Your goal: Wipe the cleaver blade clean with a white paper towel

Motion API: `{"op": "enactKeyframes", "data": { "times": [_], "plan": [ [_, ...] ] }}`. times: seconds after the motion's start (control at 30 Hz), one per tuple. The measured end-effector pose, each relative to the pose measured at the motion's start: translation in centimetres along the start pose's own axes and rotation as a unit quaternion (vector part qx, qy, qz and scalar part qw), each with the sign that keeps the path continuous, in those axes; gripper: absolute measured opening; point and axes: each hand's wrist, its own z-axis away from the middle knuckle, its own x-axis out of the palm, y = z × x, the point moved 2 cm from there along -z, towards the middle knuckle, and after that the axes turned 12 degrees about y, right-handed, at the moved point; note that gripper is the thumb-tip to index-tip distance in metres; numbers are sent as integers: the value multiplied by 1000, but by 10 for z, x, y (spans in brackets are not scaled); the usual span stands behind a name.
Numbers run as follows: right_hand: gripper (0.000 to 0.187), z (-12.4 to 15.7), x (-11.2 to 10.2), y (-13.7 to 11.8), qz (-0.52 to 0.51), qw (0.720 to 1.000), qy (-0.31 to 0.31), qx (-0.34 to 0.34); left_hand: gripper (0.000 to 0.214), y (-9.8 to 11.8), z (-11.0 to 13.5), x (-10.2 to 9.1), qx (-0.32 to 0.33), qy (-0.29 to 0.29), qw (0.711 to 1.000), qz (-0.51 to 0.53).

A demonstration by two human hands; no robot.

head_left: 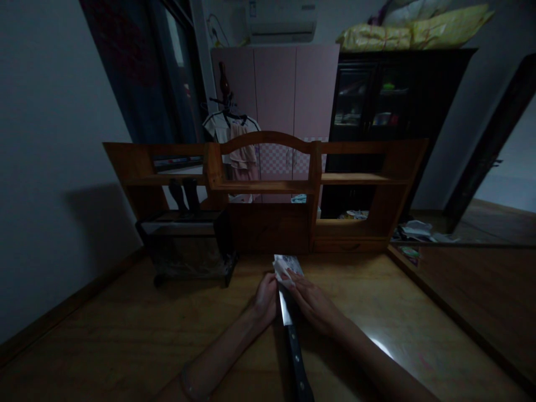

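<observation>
- A knife's black handle is lying nearest the camera, flat on the wooden bench, its butt running toward the bottom edge of the view.
- The knife's long axis is running almost straight away from the person, tilted slightly left as it recedes; handle near, blade far, tip pointing at the shelf unit and hidden under the cloth.
- The left hand is resting just left of the blade, fingers curled and touching it, seemingly to steady the knife against the bench; whether it is truly gripping, I cannot tell in this dim light.
- The right hand is lying across from the right, fingers pressed together on a white cloth or tissue that is folding over the far part of the blade, apparently so the fingers are meeting fabric rather than bare steel.
- The knife is sitting mid-bench between both forearms, likely so each hand can reach it evenly.
- Left and farther back, a dark knife block is standing on the bench with two handles sticking up.
- Behind it, a wooden shelf unit is spanning the bench's far edge.
- Beyond, a pink wardrobe and a dark cabinet are standing against the wall.
</observation>
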Motion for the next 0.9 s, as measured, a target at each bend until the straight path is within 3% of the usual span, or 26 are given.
{"op": "enactKeyframes", "data": {
  "times": [0.27,0.7,0.9],
  "plan": [
    [41,1,-1,-1,10,1000,-1,-19,41,-1,-1,2,-69,-82,994,30],
    [43,1,-1,-2,17,1000,1,-19,29,-3,-5,-4,-60,-12,998,30],
    [43,1,-1,-1,18,999,4,-27,41,-2,-2,-1,-67,-50,996,28]
  ]
}}
